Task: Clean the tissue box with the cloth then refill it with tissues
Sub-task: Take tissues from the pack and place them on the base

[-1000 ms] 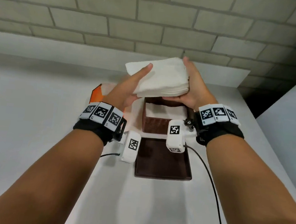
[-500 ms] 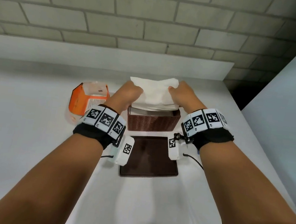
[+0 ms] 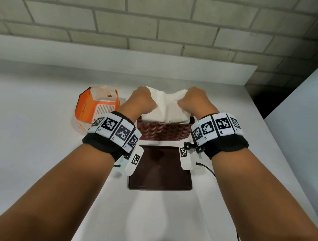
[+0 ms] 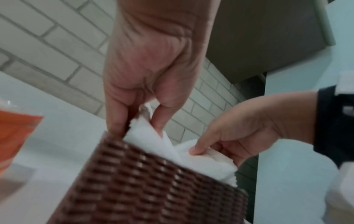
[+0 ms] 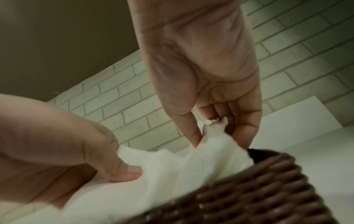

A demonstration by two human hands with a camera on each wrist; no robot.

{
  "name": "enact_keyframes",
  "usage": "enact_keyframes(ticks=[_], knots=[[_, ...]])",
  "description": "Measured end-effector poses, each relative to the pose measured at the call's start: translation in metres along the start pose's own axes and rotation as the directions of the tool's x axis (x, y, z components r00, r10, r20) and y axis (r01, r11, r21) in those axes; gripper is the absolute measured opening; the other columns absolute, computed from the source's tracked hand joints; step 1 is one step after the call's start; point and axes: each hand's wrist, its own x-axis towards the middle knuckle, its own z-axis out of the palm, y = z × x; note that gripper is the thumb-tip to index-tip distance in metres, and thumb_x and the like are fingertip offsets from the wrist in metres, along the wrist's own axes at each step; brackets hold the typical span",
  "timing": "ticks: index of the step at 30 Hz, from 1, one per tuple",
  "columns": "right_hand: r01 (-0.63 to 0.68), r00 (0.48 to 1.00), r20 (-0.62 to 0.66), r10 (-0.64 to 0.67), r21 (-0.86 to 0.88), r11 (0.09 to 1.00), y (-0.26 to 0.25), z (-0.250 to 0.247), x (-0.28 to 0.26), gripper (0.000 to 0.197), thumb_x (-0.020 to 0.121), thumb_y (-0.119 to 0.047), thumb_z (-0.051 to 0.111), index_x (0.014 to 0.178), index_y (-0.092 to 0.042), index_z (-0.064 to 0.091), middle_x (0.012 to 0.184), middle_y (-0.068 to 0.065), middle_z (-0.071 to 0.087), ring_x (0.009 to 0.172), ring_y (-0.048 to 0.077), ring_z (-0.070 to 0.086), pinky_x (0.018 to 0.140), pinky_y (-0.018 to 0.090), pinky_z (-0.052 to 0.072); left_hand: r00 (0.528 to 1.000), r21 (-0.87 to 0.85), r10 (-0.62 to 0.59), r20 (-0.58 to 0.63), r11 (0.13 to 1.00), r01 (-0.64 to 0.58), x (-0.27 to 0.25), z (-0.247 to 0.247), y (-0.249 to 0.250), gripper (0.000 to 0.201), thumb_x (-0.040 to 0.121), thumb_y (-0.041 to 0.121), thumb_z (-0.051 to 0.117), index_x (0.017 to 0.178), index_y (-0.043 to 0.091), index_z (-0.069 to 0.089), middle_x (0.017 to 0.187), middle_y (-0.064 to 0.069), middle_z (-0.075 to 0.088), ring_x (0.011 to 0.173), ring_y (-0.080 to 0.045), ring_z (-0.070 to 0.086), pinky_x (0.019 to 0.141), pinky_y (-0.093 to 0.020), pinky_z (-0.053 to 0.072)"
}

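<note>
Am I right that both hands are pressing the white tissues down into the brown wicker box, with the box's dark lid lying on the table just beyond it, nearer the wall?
Not quite: the dark lid lies on the table in front of the wicker box, nearer the person, as the head view shows. The rest holds: the left hand and right hand both grip the white tissues at the box.

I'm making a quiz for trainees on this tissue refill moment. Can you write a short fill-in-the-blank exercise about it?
1. Both hands push a stack of white tissues into the brown ____ box.
2. The flat brown lid lies on the table, ____ the box.
3. The torn wrapper left of the box is ____ in colour.

Missing words: woven; in front of; orange
</note>
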Motion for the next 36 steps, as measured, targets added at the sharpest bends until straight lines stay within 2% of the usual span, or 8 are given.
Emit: enact_keyframes(ticks=[3, 6, 10, 16, 22, 28, 32, 36], knots=[[-0.011, 0.999, 0.04, 0.009, 0.033, 0.999, -0.002, -0.003, -0.002, 0.022, 0.088, -0.006, 0.045, 0.066, -0.006, 0.046, 0.072, 0.007, 0.051, 0.079, 0.026, 0.057, 0.058, 0.027, 0.046, 0.996, 0.023, 0.031, 0.086, 0.999, -0.033, -0.001, -0.005, 0.0, 0.029, 0.095, 0.017, 0.05, 0.114, -0.005, 0.053, 0.107, -0.019, 0.06, 0.081, -0.028, 0.056, 0.059, -0.026, 0.039], [0.004, 0.999, 0.044, -0.003, -0.022, 1.0, -0.004, -0.001, -0.005, 0.027, 0.088, -0.008, 0.047, 0.062, -0.009, 0.041, 0.066, 0.003, 0.046, 0.069, 0.023, 0.052, 0.051, 0.024, 0.04, 0.997, 0.036, 0.002, 0.073, 0.999, -0.004, 0.001, -0.001, 0.0, 0.024, 0.094, 0.018, 0.051, 0.075, 0.005, 0.045, 0.07, -0.003, 0.044, 0.057, -0.013, 0.039, 0.049, -0.02, 0.03], [0.044, 0.999, -0.004, -0.045, -0.103, 0.994, -0.003, 0.005, -0.009, 0.027, 0.088, -0.016, 0.055, 0.064, -0.009, 0.042, 0.073, 0.003, 0.051, 0.077, 0.025, 0.051, 0.052, 0.024, 0.036, 1.0, 0.02, 0.013, 0.027, 1.0, -0.014, -0.001, 0.002, 0.0, 0.025, 0.089, 0.019, 0.058, 0.071, 0.01, 0.044, 0.068, -0.001, 0.043, 0.085, -0.026, 0.053, 0.05, -0.02, 0.032], [0.124, 0.976, -0.142, -0.165, -0.26, 0.958, -0.002, 0.002, -0.012, 0.044, 0.087, -0.022, 0.062, 0.126, -0.007, 0.049, 0.128, 0.014, 0.047, 0.118, 0.032, 0.047, 0.087, 0.036, 0.043, 0.983, -0.026, 0.082, -0.163, 0.996, -0.087, -0.01, 0.008, -0.008, 0.059, 0.084, 0.023, 0.067, 0.131, 0.001, 0.039, 0.125, -0.019, 0.053, 0.114, -0.034, 0.053, 0.082, -0.036, 0.044], [0.162, 0.982, -0.04, -0.183, -0.306, 0.938, -0.002, 0.008, -0.017, 0.007, 0.087, -0.004, 0.054, 0.081, -0.007, 0.054, 0.097, 0.009, 0.062, 0.085, 0.027, 0.057, 0.067, 0.027, 0.038, 0.975, 0.332, 0.162, -0.152, 0.937, -0.104, -0.009, 0.021, -0.017, 0.03, 0.091, 0.018, 0.055, 0.119, 0.009, 0.059, 0.121, -0.012, 0.054, 0.117, -0.031, 0.041, 0.089, -0.034, 0.038], [0.151, 0.988, 0.032, -0.149, -0.337, 0.929, -0.006, 0.016, -0.028, 0.033, 0.093, -0.011, 0.049, 0.125, -0.003, 0.051, 0.128, 0.015, 0.049, 0.112, 0.03, 0.055, 0.085, 0.032, 0.044, 0.987, 0.392, 0.132, -0.092, 0.916, -0.086, -0.011, 0.024, -0.016, 0.033, 0.093, 0.018, 0.05, 0.125, 0.016, 0.056, 0.127, -0.006, 0.054, 0.123, -0.028, 0.037, 0.096, -0.041, 0.034], [0.17, 0.985, 0.023, -0.174, -0.376, 0.911, -0.008, 0.013, -0.037, 0.033, 0.092, -0.011, 0.049, 0.125, -0.005, 0.051, 0.125, 0.014, 0.049, 0.111, 0.03, 0.056, 0.081, 0.031, 0.042, 0.972, 0.31, 0.171, -0.158, 0.944, -0.116, -0.027, 0.02, -0.017, 0.029, 0.093, 0.023, 0.052, 0.117, 0.013, 0.062, 0.124, -0.008, 0.056, 0.12, -0.029, 0.044, 0.102, -0.044, 0.035], [0.243, 0.97, 0.097, -0.224, -0.433, 0.868, -0.018, 0.005, -0.051, 0.028, 0.087, -0.01, 0.059, 0.115, -0.007, 0.058, 0.104, 0.01, 0.059, 0.093, 0.028, 0.058, 0.072, 0.032, 0.04, 0.987, 0.212, 0.146, -0.07, 0.969, -0.128, -0.051, 0.023, -0.021, 0.02, 0.09, 0.018, 0.053, 0.103, 0.006, 0.063, 0.104, -0.012, 0.062, 0.097, -0.028, 0.06, 0.085, -0.035, 0.051]])
